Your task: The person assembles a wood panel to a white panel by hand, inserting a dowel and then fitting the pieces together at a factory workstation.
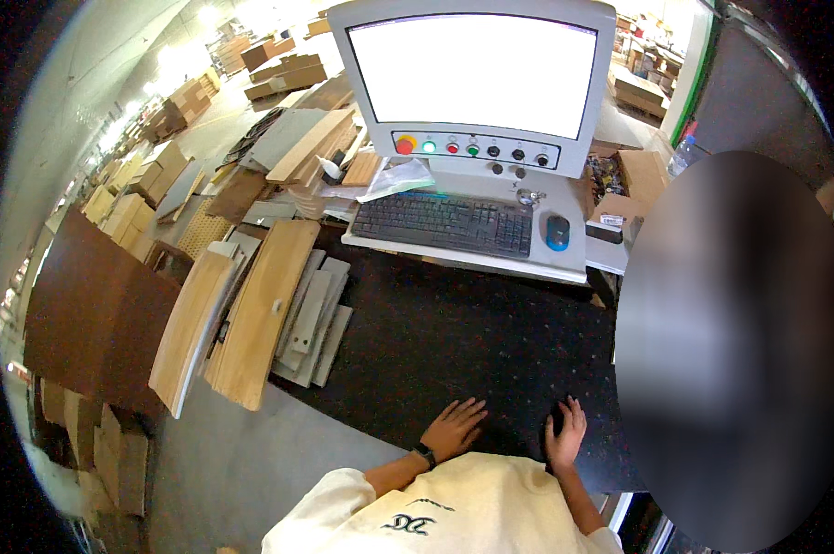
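Observation:
My left hand [452, 428] lies on the black tabletop [454, 342], fingers stretched out and spread a little, with a dark watch [424, 454] on the wrist. To its right, my right hand [567, 434] rests on the same surface, thumb apart from the fingers. Neither hand holds anything. Beyond them stands a grey control console with a bright white screen [477, 78]. Its shelf carries a black keyboard [443, 224] and a black and blue mouse [557, 233], both well out of touch of my hands.
Wooden boards [267, 314] and several narrow grey panels [313, 319] are stacked at the table's left. Below the screen runs a row of buttons and knobs [472, 150]. An open cardboard box [640, 180] sits right of the console. A large blurred shape [735, 360] fills the right side.

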`<state>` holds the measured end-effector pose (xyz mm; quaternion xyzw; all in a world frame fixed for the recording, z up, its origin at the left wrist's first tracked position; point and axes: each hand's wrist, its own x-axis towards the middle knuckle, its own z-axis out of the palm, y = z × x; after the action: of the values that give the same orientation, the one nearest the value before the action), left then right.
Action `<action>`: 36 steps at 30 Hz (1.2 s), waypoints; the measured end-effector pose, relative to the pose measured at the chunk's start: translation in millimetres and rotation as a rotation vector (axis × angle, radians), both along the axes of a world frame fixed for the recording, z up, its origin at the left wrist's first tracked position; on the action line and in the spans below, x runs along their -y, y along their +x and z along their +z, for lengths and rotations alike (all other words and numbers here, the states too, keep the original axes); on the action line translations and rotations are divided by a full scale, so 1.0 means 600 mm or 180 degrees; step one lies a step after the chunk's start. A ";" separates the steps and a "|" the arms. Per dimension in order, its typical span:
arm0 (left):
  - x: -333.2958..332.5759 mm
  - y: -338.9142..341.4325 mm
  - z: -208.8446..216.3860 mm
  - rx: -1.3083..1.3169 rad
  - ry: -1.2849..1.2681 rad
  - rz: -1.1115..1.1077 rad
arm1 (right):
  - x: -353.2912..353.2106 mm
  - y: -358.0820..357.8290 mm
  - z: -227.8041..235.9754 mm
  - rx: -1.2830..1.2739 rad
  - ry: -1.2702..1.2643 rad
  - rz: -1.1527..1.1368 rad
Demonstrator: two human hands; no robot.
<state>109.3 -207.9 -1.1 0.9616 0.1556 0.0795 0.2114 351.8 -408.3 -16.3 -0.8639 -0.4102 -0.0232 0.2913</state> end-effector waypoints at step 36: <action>-0.002 -0.039 -0.022 0.0131 0.0192 0.0196 | -0.033 -0.020 0.042 -0.0180 0.0026 0.0119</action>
<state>85.9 -206.6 -14.5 0.9605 0.1782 0.1105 0.1830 340.1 -388.4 9.0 -0.8552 -0.4177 0.0050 0.3067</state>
